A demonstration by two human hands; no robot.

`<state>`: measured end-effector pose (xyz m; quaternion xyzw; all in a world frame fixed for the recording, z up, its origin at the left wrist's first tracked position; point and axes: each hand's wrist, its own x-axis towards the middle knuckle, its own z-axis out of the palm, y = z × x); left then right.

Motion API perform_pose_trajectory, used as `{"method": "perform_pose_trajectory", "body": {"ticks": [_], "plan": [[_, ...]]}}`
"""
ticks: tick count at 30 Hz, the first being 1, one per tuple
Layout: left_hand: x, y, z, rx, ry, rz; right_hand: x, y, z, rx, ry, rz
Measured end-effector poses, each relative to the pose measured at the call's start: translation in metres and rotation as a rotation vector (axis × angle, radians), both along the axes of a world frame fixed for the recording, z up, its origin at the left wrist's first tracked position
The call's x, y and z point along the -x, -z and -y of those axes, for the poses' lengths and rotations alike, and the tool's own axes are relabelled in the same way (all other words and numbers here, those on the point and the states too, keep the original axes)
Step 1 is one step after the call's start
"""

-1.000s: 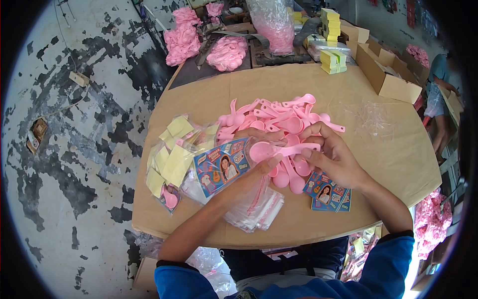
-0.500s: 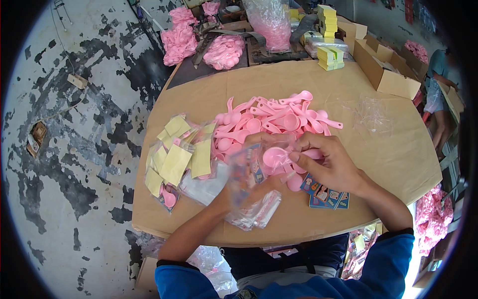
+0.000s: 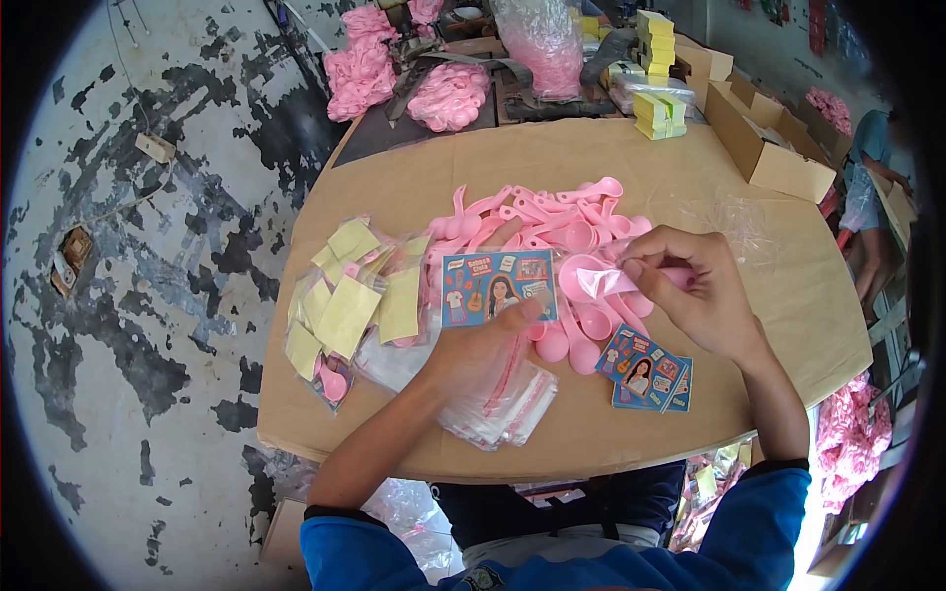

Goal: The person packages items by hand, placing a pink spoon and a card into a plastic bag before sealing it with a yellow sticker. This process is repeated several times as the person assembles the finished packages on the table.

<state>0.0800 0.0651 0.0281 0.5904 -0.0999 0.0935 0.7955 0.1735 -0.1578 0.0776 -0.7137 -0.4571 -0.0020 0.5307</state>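
My left hand (image 3: 478, 350) grips a clear plastic bag holding a blue printed card (image 3: 498, 287), the thumb lying on its lower right corner. At the bag's right end, a pink scoop spoon (image 3: 579, 278) has shiny clear film over its bowl. My right hand (image 3: 695, 286) is closed around the spoon's handle, thumb and forefinger pinched beside the film. Behind both hands lies a heap of pink spoons (image 3: 537, 209). Flat clear bags (image 3: 503, 414) are stacked under my left wrist. Several more blue cards (image 3: 645, 369) lie below my right hand.
Filled bags with yellowish card backs (image 3: 345, 320) are piled at the left of the brown-covered table (image 3: 788, 256). Loose clear strips (image 3: 734, 227) lie at the right. Yellow card stacks (image 3: 658, 113) and an open carton (image 3: 769, 138) stand at the back. Another person (image 3: 872, 177) is at far right.
The bag has turned from a blurred tilt to lie flat, its card's printed front facing up. My right hand has moved right and up with the spoon.
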Motion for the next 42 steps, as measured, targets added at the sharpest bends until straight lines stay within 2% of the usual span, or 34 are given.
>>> {"method": "perform_pose_trajectory", "body": {"ticks": [3, 6, 9, 10, 13, 14, 17, 18, 21, 22, 25, 26, 29, 30, 32, 35, 38, 41, 42], "plan": [[-0.001, 0.002, -0.002, 0.078, 0.025, 0.021, -0.01, 0.013, -0.003, -0.144, -0.02, -0.053], [-0.004, 0.006, -0.004, 0.072, -0.077, 0.045, -0.004, 0.014, -0.003, -0.115, -0.045, -0.097], [-0.005, 0.002, -0.005, 0.246, -0.192, -0.004, -0.007, 0.0, 0.012, -0.276, 0.056, -0.221], [-0.005, 0.003, -0.008, 0.234, -0.199, -0.025, -0.017, 0.0, 0.021, -0.31, 0.046, -0.194], [-0.006, 0.005, -0.015, 0.213, -0.223, -0.075, -0.02, -0.017, 0.031, -0.365, 0.245, -0.014], [-0.005, 0.003, -0.012, 0.209, -0.233, -0.082, -0.021, -0.021, 0.033, -0.32, 0.24, 0.114], [-0.007, 0.005, -0.006, 0.116, -0.306, -0.073, -0.025, -0.019, 0.039, 0.16, 0.248, 0.127], [-0.007, 0.006, -0.007, 0.062, -0.331, -0.066, -0.026, -0.021, 0.042, 0.11, 0.27, 0.173], [-0.007, 0.003, -0.009, 0.107, -0.292, -0.116, -0.019, -0.043, 0.057, -0.263, 0.343, 0.116], [-0.007, 0.002, -0.011, 0.112, -0.254, -0.11, -0.027, -0.041, 0.065, -0.227, 0.281, 0.236], [-0.007, -0.01, -0.009, -0.002, -0.261, -0.09, -0.015, -0.049, 0.071, 0.013, 0.278, 0.082], [-0.008, -0.013, -0.011, -0.017, -0.241, -0.067, -0.014, -0.055, 0.075, -0.064, 0.286, 0.013], [-0.01, -0.036, 0.0, -0.48, -0.08, 0.045, -0.017, -0.052, 0.074, -0.075, 0.306, -0.011], [-0.011, -0.038, 0.008, -0.58, 0.006, 0.114, -0.025, -0.043, 0.069, -0.09, 0.274, 0.141], [-0.015, -0.049, 0.025, -0.993, 0.01, 0.175, -0.026, -0.041, 0.066, -0.083, 0.244, 0.069], [-0.032, -0.045, 0.047, -1.061, 0.003, 0.27, -0.024, -0.037, 0.055, -0.056, 0.187, -0.054], [-0.051, -0.028, 0.049, -0.865, 0.267, -0.041, -0.022, -0.029, 0.046, -0.097, 0.113, -0.176], [-0.048, -0.028, 0.05, -0.718, 0.279, -0.059, -0.032, -0.024, 0.042, -0.168, 0.03, -0.237], [-0.051, -0.021, 0.045, -0.772, 0.235, 0.014, -0.035, -0.019, 0.04, -0.222, -0.013, -0.258]]}}
